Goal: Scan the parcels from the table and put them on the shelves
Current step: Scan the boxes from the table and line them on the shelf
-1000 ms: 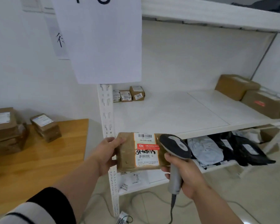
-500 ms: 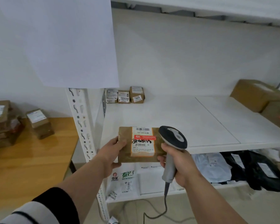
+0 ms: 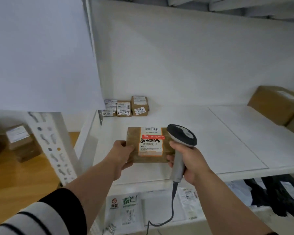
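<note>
A flat brown parcel (image 3: 134, 145) with a white and orange label is held level over the front part of the white shelf (image 3: 202, 136). My left hand (image 3: 121, 155) grips its left edge, thumb on top. My right hand (image 3: 187, 160) is wrapped round the handle of a grey barcode scanner (image 3: 182, 138), and its fingertips touch the parcel's right edge. The scanner's dark head sits just right of the label. Whether the parcel rests on the shelf or hovers above it is unclear.
Three small labelled boxes (image 3: 126, 107) stand at the shelf's back left. Larger cardboard boxes (image 3: 275, 104) sit at its right end. Bags and mailers (image 3: 278, 192) fill the lower shelf. At left, a wooden table (image 3: 15, 184) carries more parcels (image 3: 22, 141) beside the shelf's white post (image 3: 54, 150).
I have stepped closer to the shelf. Both hands carried the parcel and scanner forward, from in front of the shelf's edge to above its surface.
</note>
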A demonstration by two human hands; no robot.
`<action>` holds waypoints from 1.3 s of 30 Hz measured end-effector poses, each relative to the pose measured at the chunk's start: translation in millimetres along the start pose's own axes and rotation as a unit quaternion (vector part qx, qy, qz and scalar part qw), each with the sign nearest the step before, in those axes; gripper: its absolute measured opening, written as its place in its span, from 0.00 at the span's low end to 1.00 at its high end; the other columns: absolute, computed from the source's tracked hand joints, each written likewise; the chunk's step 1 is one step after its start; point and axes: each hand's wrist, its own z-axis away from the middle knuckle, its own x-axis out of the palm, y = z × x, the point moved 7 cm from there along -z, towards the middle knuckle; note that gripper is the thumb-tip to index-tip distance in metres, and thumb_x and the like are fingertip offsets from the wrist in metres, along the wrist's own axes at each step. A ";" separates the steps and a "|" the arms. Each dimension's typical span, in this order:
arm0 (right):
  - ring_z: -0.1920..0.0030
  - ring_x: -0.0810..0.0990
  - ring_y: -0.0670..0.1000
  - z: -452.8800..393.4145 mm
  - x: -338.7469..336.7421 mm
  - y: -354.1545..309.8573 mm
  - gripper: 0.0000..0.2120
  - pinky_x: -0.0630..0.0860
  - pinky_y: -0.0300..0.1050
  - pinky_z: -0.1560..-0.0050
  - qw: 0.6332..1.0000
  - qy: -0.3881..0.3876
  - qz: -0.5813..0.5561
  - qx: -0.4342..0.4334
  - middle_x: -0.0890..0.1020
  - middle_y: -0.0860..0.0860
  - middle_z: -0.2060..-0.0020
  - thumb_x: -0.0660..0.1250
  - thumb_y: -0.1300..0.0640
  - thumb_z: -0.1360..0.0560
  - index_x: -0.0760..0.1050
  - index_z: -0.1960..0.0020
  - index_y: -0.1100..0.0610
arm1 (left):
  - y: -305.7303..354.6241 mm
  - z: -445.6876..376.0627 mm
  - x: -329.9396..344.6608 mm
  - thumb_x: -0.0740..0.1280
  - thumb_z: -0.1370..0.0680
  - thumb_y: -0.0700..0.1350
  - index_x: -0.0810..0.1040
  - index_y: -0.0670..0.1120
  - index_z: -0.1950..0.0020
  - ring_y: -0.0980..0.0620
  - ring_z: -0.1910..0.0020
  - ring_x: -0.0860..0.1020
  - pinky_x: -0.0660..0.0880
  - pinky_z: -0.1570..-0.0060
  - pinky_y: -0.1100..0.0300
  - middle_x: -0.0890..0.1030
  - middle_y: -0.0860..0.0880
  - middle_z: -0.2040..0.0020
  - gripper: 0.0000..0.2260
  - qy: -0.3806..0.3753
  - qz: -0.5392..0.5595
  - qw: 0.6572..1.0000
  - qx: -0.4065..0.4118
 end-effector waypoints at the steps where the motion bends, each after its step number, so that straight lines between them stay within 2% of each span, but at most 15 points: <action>1: 0.60 0.79 0.55 -15.3 -3.1 -6.4 0.07 0.78 0.54 0.54 1.000 0.001 0.002 0.003 0.83 0.58 0.58 0.73 0.58 0.25 0.80 0.49 0.59 | 5.4 -10.8 9.1 0.62 0.18 0.41 0.69 0.46 0.35 0.53 0.53 0.77 0.78 0.40 0.47 0.77 0.50 0.49 0.11 0.002 -0.004 1.000 0.001; 4: 0.63 0.79 0.54 -68.9 -13.9 -30.7 0.08 0.79 0.53 0.55 1.000 0.004 0.001 0.017 0.83 0.58 0.60 0.73 0.58 0.25 0.79 0.49 0.60 | 23.2 -50.5 40.6 0.62 0.17 0.42 0.69 0.48 0.37 0.55 0.53 0.76 0.78 0.40 0.48 0.76 0.52 0.50 0.09 0.006 -0.014 1.000 0.015; 7: 0.62 0.79 0.56 -121.6 -28.7 -54.7 0.08 0.80 0.56 0.47 0.999 0.013 -0.004 0.043 0.83 0.59 0.57 0.73 0.57 0.25 0.78 0.50 0.59 | 46.6 -95.6 75.9 0.62 0.18 0.43 0.71 0.48 0.36 0.52 0.49 0.77 0.78 0.41 0.50 0.77 0.50 0.46 0.11 0.011 -0.054 0.998 0.040; 10: 0.63 0.79 0.56 -170.3 -39.8 -72.6 0.09 0.80 0.52 0.54 0.998 0.018 0.006 0.058 0.82 0.60 0.55 0.72 0.55 0.25 0.78 0.48 0.60 | 65.3 -140.5 105.4 0.63 0.21 0.47 0.73 0.48 0.30 0.45 0.43 0.78 0.78 0.40 0.46 0.75 0.45 0.37 0.18 0.021 -0.119 0.990 0.074; 12: 0.66 0.78 0.55 -199.1 -43.5 -82.3 0.10 0.78 0.49 0.60 0.998 0.015 0.010 0.062 0.83 0.60 0.55 0.72 0.55 0.24 0.79 0.46 0.60 | 72.3 -163.9 122.6 0.63 0.22 0.46 0.74 0.50 0.33 0.45 0.44 0.77 0.77 0.39 0.47 0.74 0.44 0.37 0.17 0.015 -0.121 0.989 0.084; 14: 0.66 0.78 0.54 -223.4 -45.1 -85.7 0.11 0.77 0.48 0.60 0.997 0.013 0.025 0.068 0.84 0.59 0.56 0.72 0.55 0.25 0.80 0.46 0.59 | 76.7 -181.3 136.1 0.62 0.20 0.44 0.75 0.46 0.36 0.43 0.44 0.77 0.76 0.41 0.49 0.76 0.43 0.39 0.13 0.020 -0.132 0.987 0.094; 16: 0.65 0.79 0.54 -243.3 -46.3 -82.7 0.09 0.79 0.49 0.53 0.996 0.011 0.038 0.074 0.84 0.58 0.58 0.72 0.55 0.25 0.80 0.48 0.59 | 77.5 -201.1 143.2 0.61 0.19 0.42 0.72 0.42 0.33 0.40 0.39 0.76 0.76 0.40 0.48 0.76 0.41 0.36 0.15 0.043 -0.154 0.982 0.102; 20: 0.62 0.79 0.54 -278.2 -46.3 -75.8 0.08 0.78 0.54 0.38 0.996 0.012 0.051 0.066 0.84 0.57 0.56 0.72 0.53 0.24 0.80 0.49 0.57 | 75.9 -225.8 153.2 0.61 0.20 0.40 0.61 0.49 0.24 0.43 0.37 0.74 0.72 0.47 0.54 0.72 0.45 0.33 0.24 0.071 -0.169 0.973 0.137; 23: 0.58 0.81 0.55 -303.2 -37.2 -82.4 0.14 0.79 0.54 0.39 0.997 -0.005 0.059 0.051 0.85 0.57 0.50 0.72 0.52 0.25 0.81 0.43 0.57 | 77.7 -237.2 160.6 0.59 0.20 0.40 0.66 0.49 0.28 0.42 0.37 0.73 0.72 0.43 0.53 0.68 0.45 0.31 0.20 0.079 -0.250 0.948 0.182; 25: 0.53 0.83 0.57 -320.3 -29.5 -87.2 0.18 0.79 0.55 0.40 0.996 -0.017 0.075 0.047 0.85 0.57 0.46 0.73 0.51 0.27 0.80 0.39 0.56 | 79.1 -246.7 161.2 0.59 0.20 0.40 0.65 0.53 0.26 0.41 0.33 0.68 0.69 0.37 0.52 0.62 0.45 0.29 0.23 0.092 -0.327 0.920 0.195; 27: 0.49 0.83 0.58 -331.3 -26.5 -92.5 0.19 0.78 0.55 0.38 0.996 -0.012 0.081 0.036 0.84 0.57 0.45 0.73 0.51 0.26 0.80 0.38 0.56 | 82.3 -250.5 161.9 0.60 0.21 0.41 0.59 0.56 0.23 0.39 0.32 0.63 0.67 0.34 0.49 0.59 0.45 0.28 0.28 0.098 -0.401 0.890 0.195; 29: 0.45 0.83 0.57 -342.4 -22.1 -95.8 0.17 0.78 0.54 0.38 0.996 -0.014 0.079 0.029 0.85 0.57 0.45 0.72 0.52 0.26 0.80 0.39 0.56 | 86.8 -257.6 164.7 0.59 0.20 0.42 0.50 0.54 0.19 0.39 0.30 0.62 0.66 0.33 0.48 0.58 0.44 0.26 0.31 0.085 -0.442 0.873 0.185; 32: 0.43 0.84 0.56 -356.5 -13.5 -99.2 0.16 0.79 0.54 0.38 0.996 -0.029 0.081 0.019 0.85 0.56 0.48 0.73 0.52 0.26 0.80 0.39 0.55 | 94.8 -267.6 167.6 0.56 0.18 0.42 0.45 0.47 0.18 0.39 0.27 0.63 0.63 0.30 0.49 0.60 0.42 0.23 0.31 0.057 -0.416 0.892 0.169; 35: 0.44 0.84 0.57 -365.7 -4.6 -103.0 0.18 0.78 0.56 0.37 0.995 -0.042 0.088 0.008 0.85 0.55 0.47 0.73 0.51 0.27 0.80 0.39 0.53 | 97.0 -272.0 163.2 0.57 0.17 0.40 0.43 0.46 0.18 0.41 0.27 0.66 0.66 0.33 0.53 0.63 0.41 0.23 0.31 0.045 -0.348 0.925 0.142; 39: 0.42 0.84 0.57 -371.8 3.7 -101.5 0.17 0.77 0.57 0.36 0.995 -0.065 0.074 -0.015 0.86 0.55 0.47 0.73 0.52 0.28 0.81 0.39 0.54 | 91.1 -275.9 156.6 0.60 0.17 0.41 0.45 0.48 0.19 0.43 0.27 0.68 0.67 0.35 0.55 0.64 0.41 0.23 0.32 0.033 -0.297 0.947 0.117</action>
